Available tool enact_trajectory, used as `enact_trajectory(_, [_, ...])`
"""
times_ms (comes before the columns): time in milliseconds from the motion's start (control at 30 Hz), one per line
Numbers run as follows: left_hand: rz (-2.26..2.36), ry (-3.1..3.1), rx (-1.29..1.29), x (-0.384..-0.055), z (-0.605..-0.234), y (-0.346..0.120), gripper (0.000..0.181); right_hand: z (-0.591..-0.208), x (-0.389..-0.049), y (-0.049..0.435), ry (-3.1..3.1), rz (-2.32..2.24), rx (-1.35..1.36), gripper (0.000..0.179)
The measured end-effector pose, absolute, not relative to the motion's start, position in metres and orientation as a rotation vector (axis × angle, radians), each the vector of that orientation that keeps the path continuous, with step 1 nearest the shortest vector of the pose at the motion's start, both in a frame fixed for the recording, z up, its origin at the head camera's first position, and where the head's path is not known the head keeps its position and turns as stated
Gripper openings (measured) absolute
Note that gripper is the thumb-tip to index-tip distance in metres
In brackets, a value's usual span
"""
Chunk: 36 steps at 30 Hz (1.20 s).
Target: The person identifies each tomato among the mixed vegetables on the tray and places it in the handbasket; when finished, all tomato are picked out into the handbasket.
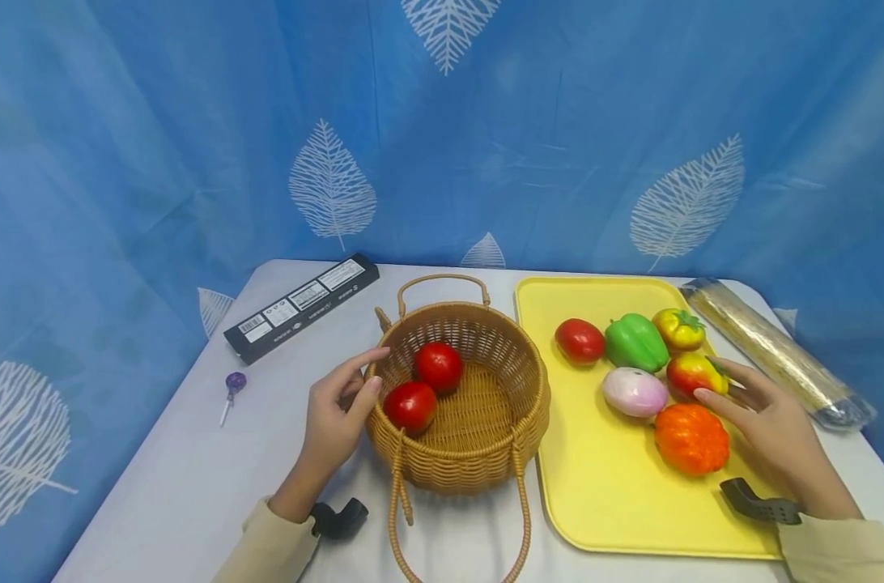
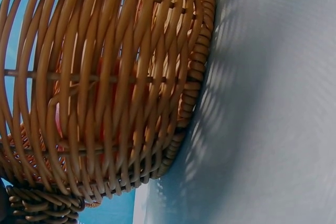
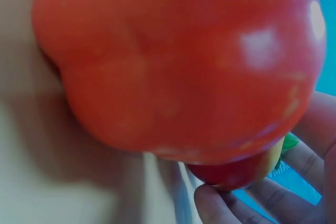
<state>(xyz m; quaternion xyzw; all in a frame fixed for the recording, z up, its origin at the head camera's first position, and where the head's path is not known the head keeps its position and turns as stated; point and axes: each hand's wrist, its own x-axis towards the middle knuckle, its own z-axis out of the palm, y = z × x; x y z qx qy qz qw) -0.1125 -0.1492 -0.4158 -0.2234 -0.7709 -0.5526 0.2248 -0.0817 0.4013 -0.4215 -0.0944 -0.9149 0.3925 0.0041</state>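
Note:
My right hand holds a red-and-yellow toy fruit with a green stem, thumb and fingers at its sides, over the yellow tray. In the right wrist view that fruit is partly hidden behind the orange ribbed pumpkin. My left hand touches the left rim of a wicker basket with thumb and index finger. Inside the basket lie two red tomato-like fruits. The left wrist view shows the basket's woven side from close by, but not the fingers.
Also on the tray are a red oval fruit, a green pepper, a yellow fruit and a pink-white onion. A black box and a lollipop lie left; a wrapped golden roll lies right.

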Motion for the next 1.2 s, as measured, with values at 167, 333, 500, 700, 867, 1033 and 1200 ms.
enact_trajectory(167, [-1.517, -2.123, -0.621, -0.112, -0.414, -0.149, 0.036, -0.421, -0.081, 0.401, -2.837, 1.244, -0.294, 0.074])
enact_trajectory(333, [-1.512, -2.132, -0.613, -0.112, -0.415, -0.15, 0.035, -0.42, -0.08, 0.4, -2.81, 1.275, -0.316, 0.073])
enact_trajectory(500, [-1.509, -2.132, -0.607, -0.113, -0.415, -0.149, 0.035, -0.419, -0.08, 0.399, -2.791, 1.282, -0.34, 0.077])
enact_trajectory(700, [-1.517, -2.124, -0.613, -0.112, -0.415, -0.149, 0.036, -0.419, -0.078, 0.396, -2.771, 1.196, -0.343, 0.069])
enact_trajectory(867, [-1.522, -2.13, -0.61, -0.112, -0.414, -0.148, 0.036, -0.419, -0.076, 0.394, -2.715, 1.179, -0.345, 0.066])
enact_trajectory(1033, [-1.514, -2.131, -0.608, -0.111, -0.413, -0.148, 0.036, -0.417, -0.075, 0.391, -2.642, 1.232, -0.333, 0.065])
enact_trajectory(1200, [-1.52, -2.125, -0.609, -0.111, -0.414, -0.148, 0.037, -0.412, -0.075, 0.384, -2.608, 1.28, -0.339, 0.065])
